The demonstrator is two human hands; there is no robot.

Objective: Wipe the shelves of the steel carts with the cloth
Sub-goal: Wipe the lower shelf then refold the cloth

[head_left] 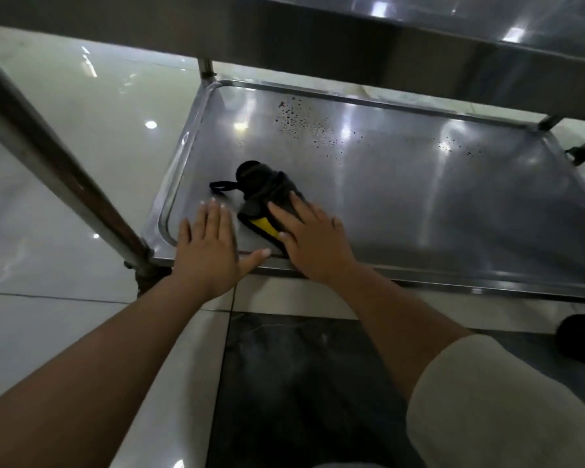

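The floor [81, 136] is of pale glossy tiles that reflect the ceiling lights, with one dark tile under the person. Only the head view is given. It looks down through a steel cart: an upper shelf [352, 32] crosses the top of the picture, a slanted steel post [48, 157] stands at the left, and the lower shelf [419, 204] lies under the hands.

The cloth [267, 194], dark grey with a yellow part and a thin loop, lies bunched on the lower shelf near its front left corner. The right hand [313, 241] rests flat on the cloth with straight fingers, pressing it down and not gripping it. The left hand [210, 244] is also flat with fingers straight, just beside the cloth, on the front edge of the shelf, and it holds nothing.

Small dark droplets [301, 123] are scattered toward the back of the shelf, and these look not yet wiped. To do this step well, the person should probably spread the cloth flatter, keep an even pressure, and push in long overlapping strokes to the back rim and into the corners.
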